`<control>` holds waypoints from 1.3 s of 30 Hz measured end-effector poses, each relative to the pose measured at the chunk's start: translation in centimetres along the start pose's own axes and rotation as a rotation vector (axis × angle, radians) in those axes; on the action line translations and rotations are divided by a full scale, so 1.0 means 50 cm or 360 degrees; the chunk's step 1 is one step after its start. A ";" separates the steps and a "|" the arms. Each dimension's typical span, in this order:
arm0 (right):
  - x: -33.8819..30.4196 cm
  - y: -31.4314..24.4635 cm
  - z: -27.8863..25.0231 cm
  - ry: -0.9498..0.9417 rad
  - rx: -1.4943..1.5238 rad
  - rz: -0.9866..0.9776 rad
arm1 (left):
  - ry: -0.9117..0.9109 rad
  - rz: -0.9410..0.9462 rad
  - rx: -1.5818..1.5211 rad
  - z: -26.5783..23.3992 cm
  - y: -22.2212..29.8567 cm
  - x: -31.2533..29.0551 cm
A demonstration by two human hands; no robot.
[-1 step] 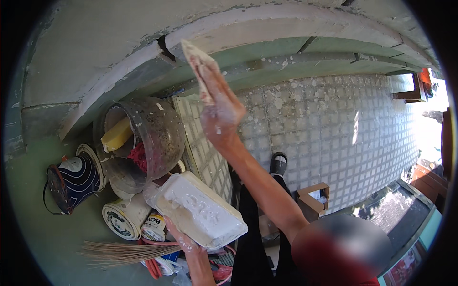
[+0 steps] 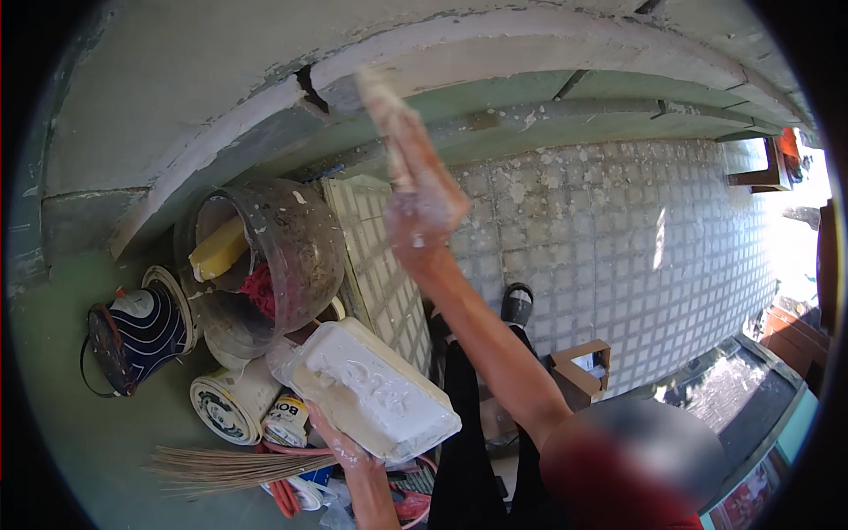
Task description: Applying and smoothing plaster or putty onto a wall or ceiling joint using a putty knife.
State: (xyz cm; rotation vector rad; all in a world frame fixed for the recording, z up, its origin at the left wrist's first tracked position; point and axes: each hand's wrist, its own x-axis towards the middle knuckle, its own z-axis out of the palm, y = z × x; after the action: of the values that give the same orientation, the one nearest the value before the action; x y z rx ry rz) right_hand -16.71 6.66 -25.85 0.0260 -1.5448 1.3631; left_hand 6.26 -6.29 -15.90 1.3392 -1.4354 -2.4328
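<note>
Two bare hands are in view, both smeared with white: your left hand [image 2: 349,448] grips the near side of a pale tray [image 2: 353,418], which sits low in front of you, just left of your dark trousers [image 2: 459,442], and holds a bed of wet white paste [image 2: 375,384]. Your right hand [image 2: 427,208] reaches far forward, fingers stretched along a flat pale tool [image 2: 380,99] that it holds; the tool's tip is blurred against the painted ledge [image 2: 530,53], and you cannot tell from this view whether the two touch. Beyond the tray, a cloudy bucket [image 2: 305,238] lies tipped over with a yellow block [image 2: 218,252] and a pink cloth [image 2: 258,290] inside; a dark blue pail [image 2: 141,322] is left of it, while a white tub [image 2: 238,397] and broom bristles [image 2: 238,468] lie nearer your left hand
</note>
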 end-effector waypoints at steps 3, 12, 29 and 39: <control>0.053 -0.015 -0.036 0.0302 0.0044 0.0096 | 0.0076 -0.0010 -0.0019 -0.021 0.010 0.004; -0.017 0.024 0.051 0.0043 -0.0223 0.0026 | 0.0090 0.0112 0.0149 -0.052 0.015 0.008; 0.061 0.081 -0.096 -0.0451 0.0188 0.0670 | 0.0121 -0.0002 0.0084 -0.056 0.017 0.005; -0.027 0.174 -0.192 -0.0201 0.0085 0.0753 | 0.0100 0.0004 0.0075 -0.044 0.012 0.001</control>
State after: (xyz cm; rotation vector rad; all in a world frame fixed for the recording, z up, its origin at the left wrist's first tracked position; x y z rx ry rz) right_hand -15.03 16.11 -34.70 -0.2382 -1.6854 1.8005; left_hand 7.50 -8.21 -15.96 1.4082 -1.4880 -2.3473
